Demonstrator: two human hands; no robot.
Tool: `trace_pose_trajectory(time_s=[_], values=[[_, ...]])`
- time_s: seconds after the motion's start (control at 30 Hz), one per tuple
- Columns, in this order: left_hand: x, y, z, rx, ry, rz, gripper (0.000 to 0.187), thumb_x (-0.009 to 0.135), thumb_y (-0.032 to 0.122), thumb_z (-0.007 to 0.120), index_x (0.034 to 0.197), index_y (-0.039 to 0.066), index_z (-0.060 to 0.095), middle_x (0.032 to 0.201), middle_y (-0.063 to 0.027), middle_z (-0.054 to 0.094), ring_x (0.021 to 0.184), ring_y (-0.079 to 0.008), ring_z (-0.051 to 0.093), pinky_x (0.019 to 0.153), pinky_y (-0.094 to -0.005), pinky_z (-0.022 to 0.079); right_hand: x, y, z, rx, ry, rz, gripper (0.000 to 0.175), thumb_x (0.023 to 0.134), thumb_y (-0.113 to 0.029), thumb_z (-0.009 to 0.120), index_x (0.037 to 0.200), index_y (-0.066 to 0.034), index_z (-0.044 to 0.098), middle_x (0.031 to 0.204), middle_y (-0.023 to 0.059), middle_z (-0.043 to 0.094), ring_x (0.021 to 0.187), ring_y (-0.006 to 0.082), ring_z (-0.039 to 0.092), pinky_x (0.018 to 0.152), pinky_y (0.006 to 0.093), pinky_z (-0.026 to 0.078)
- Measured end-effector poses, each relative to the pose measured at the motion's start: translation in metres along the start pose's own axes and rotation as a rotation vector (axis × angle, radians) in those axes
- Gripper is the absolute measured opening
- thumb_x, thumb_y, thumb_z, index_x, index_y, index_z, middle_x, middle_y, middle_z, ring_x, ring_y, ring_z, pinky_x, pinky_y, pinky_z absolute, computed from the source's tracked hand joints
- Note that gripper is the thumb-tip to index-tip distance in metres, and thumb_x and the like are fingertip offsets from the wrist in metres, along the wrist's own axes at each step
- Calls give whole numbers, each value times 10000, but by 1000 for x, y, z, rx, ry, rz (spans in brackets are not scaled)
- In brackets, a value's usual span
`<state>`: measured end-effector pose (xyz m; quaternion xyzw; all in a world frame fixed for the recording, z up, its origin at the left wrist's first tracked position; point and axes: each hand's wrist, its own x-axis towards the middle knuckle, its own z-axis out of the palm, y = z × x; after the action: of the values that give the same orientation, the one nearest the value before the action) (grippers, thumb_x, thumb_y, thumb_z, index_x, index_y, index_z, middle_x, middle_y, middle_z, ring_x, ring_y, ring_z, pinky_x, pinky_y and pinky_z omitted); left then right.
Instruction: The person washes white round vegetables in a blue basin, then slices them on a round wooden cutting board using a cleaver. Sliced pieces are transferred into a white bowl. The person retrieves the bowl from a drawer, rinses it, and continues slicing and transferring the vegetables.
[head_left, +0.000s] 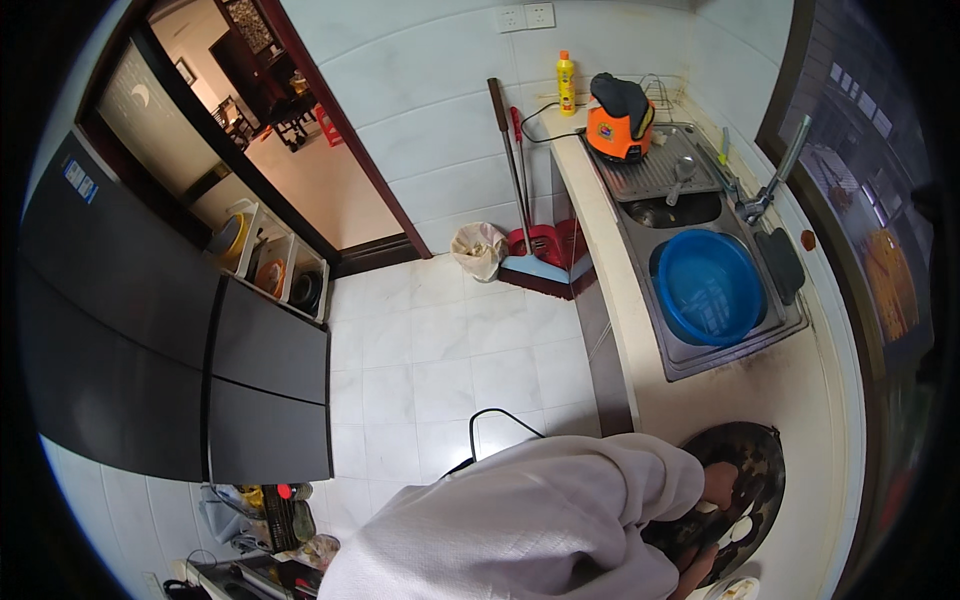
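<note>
At the lower right, a round, dark, mottled board (761, 457) lies on the counter. My left hand (721, 484) is over it with the fingers bent down, and a small pale piece (706, 508) shows by the fingertips. Nearer the bottom edge, my right hand (699, 568) reaches in over the board's near side, partly covered by the white sleeve (630, 559). What either hand grips is not clear. White flat pieces (742, 529) lie on the board between and beyond the hands. A pale dish (739, 588) with light-coloured pieces is cut off by the bottom edge.
A blue basin (709, 289) of water sits in the steel sink (679, 367), below the tap (754, 206). An orange appliance (619, 127) with a dark cloth stands on the drainboard. A broom (536, 268) and a bag-lined bin (478, 250) are on the floor; a grey refrigerator (270, 352) stands left.
</note>
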<state>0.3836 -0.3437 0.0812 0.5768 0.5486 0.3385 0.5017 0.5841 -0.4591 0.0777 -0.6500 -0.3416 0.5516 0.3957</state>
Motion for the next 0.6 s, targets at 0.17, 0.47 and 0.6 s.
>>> trace_pose_trajectory(time_s=[0.17,0.47,0.6], values=[[4,0,3,72,15,-28,352,507,182,775,778,-21,677,814,-238,659,820,-385,658,731,-431,532,9,0,-7,-132,22,21,566,931,-420,526,1266,36,505,1160,151,581,1041,272,555,936,382,448],[5,-4,5,13,10,-7,392,490,209,786,780,-29,671,837,-241,653,853,-385,647,754,-436,521,0,-6,-5,-511,-4,-233,577,910,-433,564,1231,43,511,1087,198,607,963,347,590,836,415,483],[3,-3,4,-18,14,-26,423,491,203,783,817,-37,660,878,-254,639,896,-407,623,786,-442,504,-10,-12,-9,-720,-4,-396,583,900,-439,581,1216,46,513,1055,219,619,928,381,606,791,430,499]])
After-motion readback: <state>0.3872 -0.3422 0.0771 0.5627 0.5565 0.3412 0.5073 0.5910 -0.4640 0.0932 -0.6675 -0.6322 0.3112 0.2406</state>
